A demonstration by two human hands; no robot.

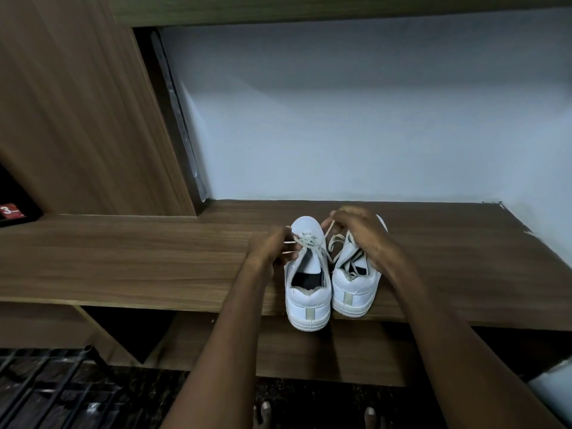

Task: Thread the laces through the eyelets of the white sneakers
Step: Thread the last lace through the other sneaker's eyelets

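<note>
Two white sneakers stand side by side, heels toward me, at the front edge of a wooden shelf (pixel 123 258). The left sneaker (pixel 306 292) has an off-white lace (pixel 305 241) through its front eyelets only. My left hand (pixel 270 247) pinches one end of that lace at the shoe's left side. My right hand (pixel 359 230) lies over the right sneaker (pixel 356 289) and pinches the other lace end, raised above the gap between the shoes. The right sneaker's front is hidden under my right hand.
A pale wall (pixel 371 119) rises behind the shelf, and a wooden cabinet side (pixel 77 103) stands at the left. A black wire rack (pixel 46 391) sits on the dark floor at lower left. My toes (pixel 315 416) show at the bottom edge.
</note>
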